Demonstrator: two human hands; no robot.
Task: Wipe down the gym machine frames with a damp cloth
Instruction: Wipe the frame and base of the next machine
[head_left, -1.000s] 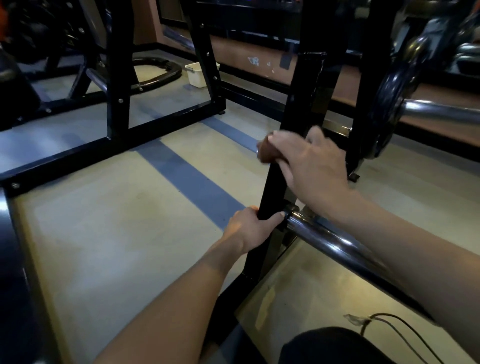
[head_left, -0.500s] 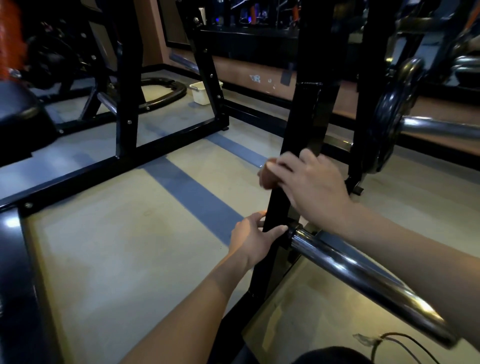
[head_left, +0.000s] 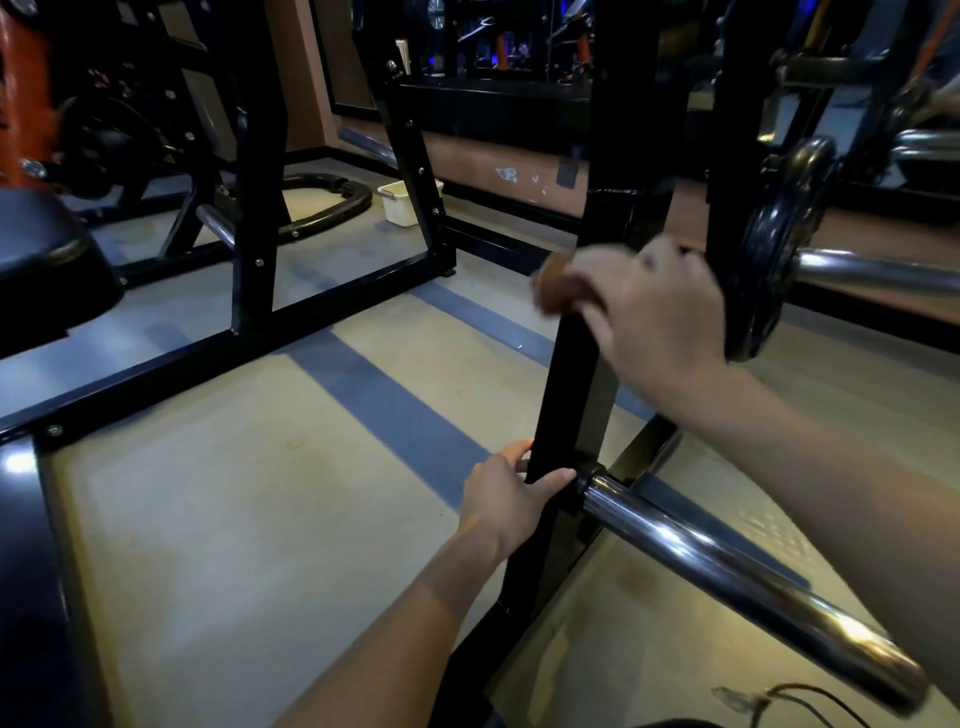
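Your right hand (head_left: 654, 312) presses a brown cloth (head_left: 553, 283) against the black upright (head_left: 571, 384) of the frame; the fingers are curled round the cloth, and only a bunched end of it shows at the upright's left edge. The hand is blurred, so how much cloth meets the steel cannot be told.

Your left hand (head_left: 506, 499) grips the same upright lower down, thumb on the near face and fingers wrapped behind, just beside the root of the chrome peg (head_left: 727, 571).

The upright's long axis runs steeply up and slightly away from you. Bare post lies between the two hands, directly below the cloth, so the wiping stroke runs along that axis toward the left hand. The right hand is the nearer to the unwiped section.

A weight plate (head_left: 779, 244) hangs just right of the cloth hand. No brand, label or legible writing is visible.
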